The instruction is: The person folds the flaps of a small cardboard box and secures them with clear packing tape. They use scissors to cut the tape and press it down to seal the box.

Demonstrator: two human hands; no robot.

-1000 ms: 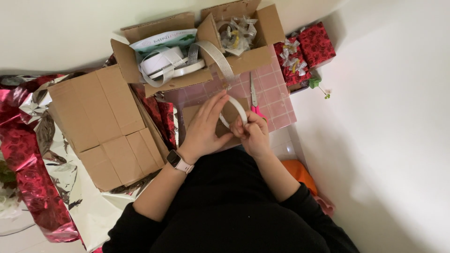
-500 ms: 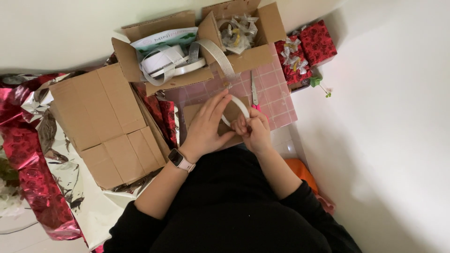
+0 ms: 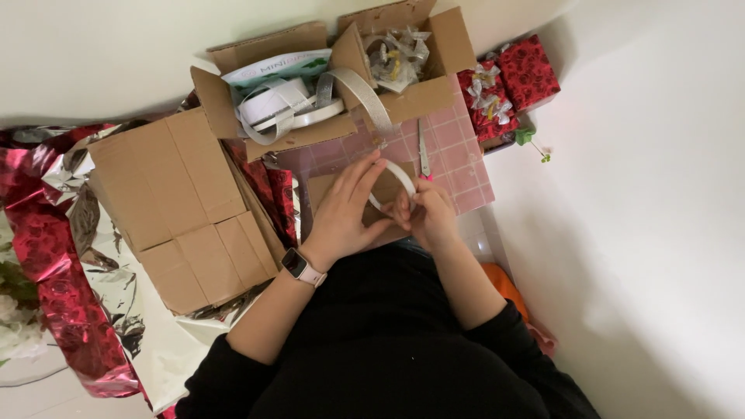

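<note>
Both my hands stay closed on a white tape roll (image 3: 394, 180) held over the pink grid mat (image 3: 458, 167): my left hand (image 3: 347, 213) wraps its near edge, my right hand (image 3: 428, 217) pinches the rim, barely shifted from a second ago. Scissors (image 3: 423, 151) lie just beyond; farther off, an open cardboard box (image 3: 272, 128) of ribbon.

So the tape roll (image 3: 392, 186) sits between both hands over the grid mat (image 3: 458, 155), scissors (image 3: 423, 151) just right of it. Open box (image 3: 310, 101) lies farther off, flattened cardboard (image 3: 178, 209) left, wrapped gifts (image 3: 508, 89) far right.
</note>
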